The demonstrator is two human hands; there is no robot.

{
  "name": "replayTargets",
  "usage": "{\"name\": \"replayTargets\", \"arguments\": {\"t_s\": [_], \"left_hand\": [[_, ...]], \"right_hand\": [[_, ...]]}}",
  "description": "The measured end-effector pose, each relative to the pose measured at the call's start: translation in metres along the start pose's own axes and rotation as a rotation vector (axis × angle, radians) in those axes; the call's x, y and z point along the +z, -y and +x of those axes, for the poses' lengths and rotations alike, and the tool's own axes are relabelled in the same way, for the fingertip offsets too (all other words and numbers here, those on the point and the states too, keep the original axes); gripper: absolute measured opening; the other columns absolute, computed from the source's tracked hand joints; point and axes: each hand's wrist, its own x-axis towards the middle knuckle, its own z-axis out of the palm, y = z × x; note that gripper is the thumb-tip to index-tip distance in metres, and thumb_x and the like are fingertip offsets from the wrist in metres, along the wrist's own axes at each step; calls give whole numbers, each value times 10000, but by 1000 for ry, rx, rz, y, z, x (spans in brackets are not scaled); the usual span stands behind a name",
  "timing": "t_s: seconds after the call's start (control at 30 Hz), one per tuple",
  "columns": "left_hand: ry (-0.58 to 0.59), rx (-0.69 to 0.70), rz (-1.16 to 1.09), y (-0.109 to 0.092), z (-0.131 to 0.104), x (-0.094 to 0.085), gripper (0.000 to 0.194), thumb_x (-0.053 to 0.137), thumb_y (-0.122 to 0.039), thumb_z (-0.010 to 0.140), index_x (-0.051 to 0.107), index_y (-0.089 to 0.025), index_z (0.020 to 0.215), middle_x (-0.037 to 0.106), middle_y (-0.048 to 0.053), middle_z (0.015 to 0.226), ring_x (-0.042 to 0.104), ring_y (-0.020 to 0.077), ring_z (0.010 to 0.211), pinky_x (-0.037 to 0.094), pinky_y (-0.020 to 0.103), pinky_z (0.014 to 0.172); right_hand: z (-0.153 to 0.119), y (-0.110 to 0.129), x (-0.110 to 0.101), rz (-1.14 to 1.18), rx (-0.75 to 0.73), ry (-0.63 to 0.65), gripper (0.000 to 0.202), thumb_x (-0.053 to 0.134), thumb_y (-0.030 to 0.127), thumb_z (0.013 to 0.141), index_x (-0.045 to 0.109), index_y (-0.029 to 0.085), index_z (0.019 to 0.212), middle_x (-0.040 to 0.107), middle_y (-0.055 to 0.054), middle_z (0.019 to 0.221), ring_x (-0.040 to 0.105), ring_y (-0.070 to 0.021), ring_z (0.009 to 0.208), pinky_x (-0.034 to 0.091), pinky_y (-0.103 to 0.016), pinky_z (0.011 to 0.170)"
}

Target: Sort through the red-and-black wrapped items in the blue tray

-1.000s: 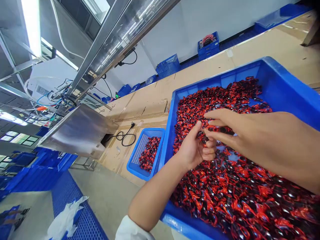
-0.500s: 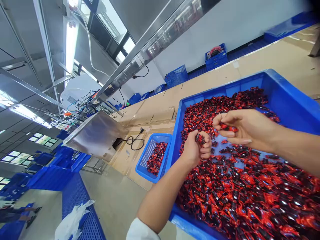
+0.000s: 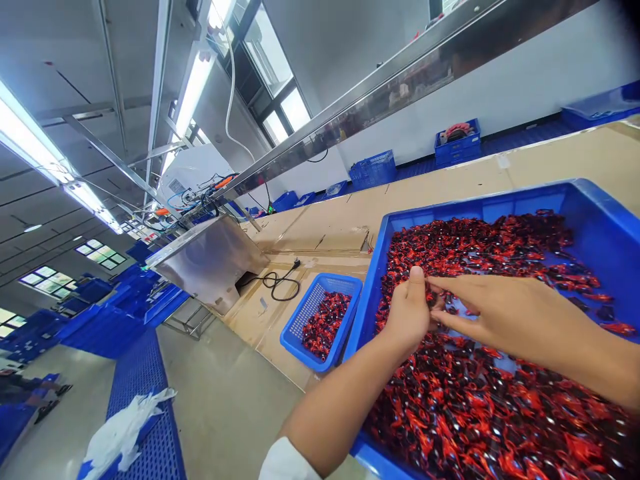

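Observation:
My left hand (image 3: 407, 313) is closed round small red-and-black parts (image 3: 431, 295), thumb pointing up. From the right, my right hand (image 3: 510, 313) meets it, thumb and fingertips pinching at the same small parts. My fingers cover most of what is held, so the exact kind of part cannot be told. Both hands are over a large blue tray (image 3: 603, 207), in which a thick spread of similar glossy red-and-black pieces (image 3: 480, 420) lies. A smaller blue basket (image 3: 295, 327) with more such pieces stands against the tray's left side.
The tray and basket stand on a cardboard-covered table (image 3: 320, 250). A black cable with a plug (image 3: 275, 283) lies left of the basket, by a metal machine housing (image 3: 215, 263). Blue crates (image 3: 457, 143) line the wall. A metal beam (image 3: 350, 120) crosses overhead.
The hands were apart, each with small red-and-black parts in its fingers; now they meet, the right hand having come left to the left hand. The camera view has shifted and tilted.

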Motion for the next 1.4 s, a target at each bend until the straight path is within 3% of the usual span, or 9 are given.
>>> {"name": "replayTargets", "arguments": {"t_s": [0.2,0.4,0.57,0.63,0.7,0.83,0.97,1.13,1.4], "left_hand": [[-97,-41,-93,-5,1,-4,862,684,-1066,777,553,-223,905,517,-46,672,368,83,497,269,221,517],[-3,-45,-111,-8,-1,1,878,647,-1096,772,547,-229,860,407,-74,593,324,91,499,241,241,499],[14,-6,-169,-11,-6,5,831,717,-1028,799,576,-224,958,457,-77,671,297,78,522,235,227,500],[6,93,-108,-13,-10,5,755,748,-942,870,644,-207,1006,479,-70,716,294,78,539,234,227,512],[0,264,18,-15,-16,4,632,772,-821,959,740,-193,1019,582,-19,789,461,114,641,370,235,596],[-58,640,217,-18,-25,-1,401,832,-644,1013,899,-250,1044,718,70,1060,648,215,1025,523,305,935],[-122,909,312,-18,-25,-7,399,796,-690,1010,954,-324,1024,618,60,942,601,220,942,528,341,896],[-174,1016,384,-18,-27,-13,455,776,-762,964,959,-368,1097,543,51,904,550,217,902,517,341,819],[-118,1096,357,-17,-22,-12,374,903,-630,915,923,-426,1227,559,38,940,547,197,923,545,311,826]], "right_hand": [[-4,6,8,-185,-156,-111,382,482,317,1177,797,241,1379,806,-27,819,776,-237,740,519,-335,601],[-8,1,10,-98,-165,-51,480,477,94,1089,808,238,1405,868,-65,998,802,-272,866,613,-380,717],[-1,0,-7,94,67,-119,269,617,396,1157,840,263,1230,787,-9,763,759,-216,640,568,-309,581],[3,0,-18,163,193,-160,241,687,462,1127,835,272,1112,684,26,636,673,-182,525,526,-296,536],[5,1,-30,179,227,-236,248,716,475,1106,836,266,1050,648,29,616,648,-173,512,525,-304,552],[5,10,-53,156,101,-325,164,752,388,1084,872,276,1092,689,31,645,649,-146,518,524,-289,568],[2,19,-65,62,6,-316,199,723,414,1118,875,286,1104,666,60,618,606,-108,474,465,-274,506],[3,26,-66,49,69,-333,347,661,549,1128,892,304,1043,599,70,552,508,-106,404,360,-320,443],[11,31,-69,124,-73,-280,181,685,323,1146,815,256,1040,620,79,587,572,-101,470,408,-272,510]]}}
